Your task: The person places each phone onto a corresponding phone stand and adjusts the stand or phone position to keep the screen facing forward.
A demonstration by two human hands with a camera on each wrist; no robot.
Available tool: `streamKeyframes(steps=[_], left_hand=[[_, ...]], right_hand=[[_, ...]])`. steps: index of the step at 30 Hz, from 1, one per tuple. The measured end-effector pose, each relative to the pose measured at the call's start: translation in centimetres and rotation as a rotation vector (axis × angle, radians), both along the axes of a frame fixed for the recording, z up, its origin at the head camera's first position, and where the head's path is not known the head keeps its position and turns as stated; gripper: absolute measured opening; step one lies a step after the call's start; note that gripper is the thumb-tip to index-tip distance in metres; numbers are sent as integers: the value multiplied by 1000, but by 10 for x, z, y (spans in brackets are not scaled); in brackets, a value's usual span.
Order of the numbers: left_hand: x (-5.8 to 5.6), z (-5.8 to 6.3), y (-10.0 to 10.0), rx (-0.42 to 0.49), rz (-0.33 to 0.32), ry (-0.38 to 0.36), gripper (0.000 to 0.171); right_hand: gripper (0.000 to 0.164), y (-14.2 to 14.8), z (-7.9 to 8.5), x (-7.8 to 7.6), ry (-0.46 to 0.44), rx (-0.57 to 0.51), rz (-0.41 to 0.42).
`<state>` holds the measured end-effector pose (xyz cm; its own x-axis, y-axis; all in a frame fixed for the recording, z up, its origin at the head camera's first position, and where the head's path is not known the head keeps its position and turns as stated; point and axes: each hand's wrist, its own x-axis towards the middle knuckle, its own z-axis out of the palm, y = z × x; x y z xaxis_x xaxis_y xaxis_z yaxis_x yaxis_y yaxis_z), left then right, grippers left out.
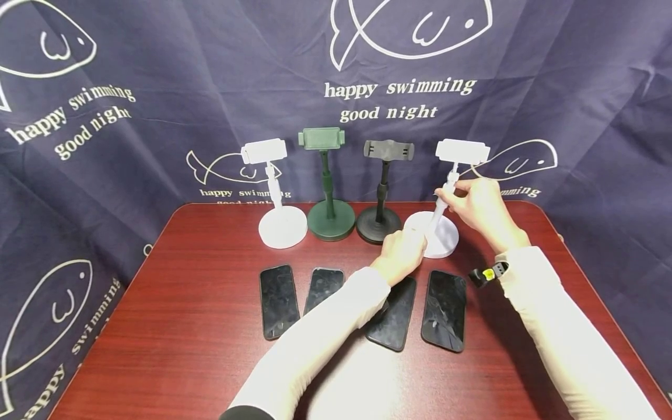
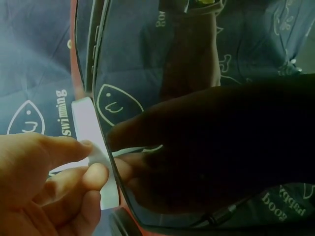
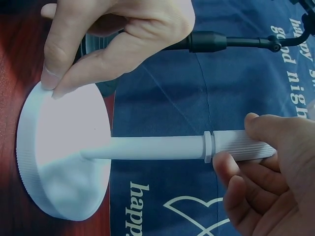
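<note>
At the right end of the row stands a white phone stand (image 1: 444,238), its clamp head (image 1: 462,151) on top. My right hand (image 1: 482,207) grips the ribbed collar (image 3: 238,145) on its pole, thumb on one side and fingers curled on the other. With thumb and forefinger, my left hand (image 1: 401,252) pinches the edge of the round base (image 3: 66,162), on the side toward the black stand. In the left wrist view, a dark glossy phone screen (image 2: 236,147) fills much of the frame and mirrors the hand.
Left of it stand a black phone stand (image 1: 379,224), a green one (image 1: 331,220) and another white one (image 1: 283,227). Several dark phones lie in front, including one (image 1: 444,310) below the held stand; my left forearm partly covers others. A patterned curtain (image 1: 262,87) hangs behind the red table (image 1: 173,326).
</note>
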<state>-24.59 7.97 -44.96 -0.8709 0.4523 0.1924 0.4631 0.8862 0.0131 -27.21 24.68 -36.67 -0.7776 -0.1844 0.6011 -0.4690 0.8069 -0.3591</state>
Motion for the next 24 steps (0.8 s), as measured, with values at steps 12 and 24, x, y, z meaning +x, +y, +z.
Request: streamKeyframes(steps=[12, 24], left_hand=[[5, 1, -3, -12, -32, -14, 22], [13, 1, -8, 4, -67, 12, 21]], right_hand=[[34, -1, -1, 8, -45, -24, -50], [40, -1, 0, 14, -79, -22, -54]])
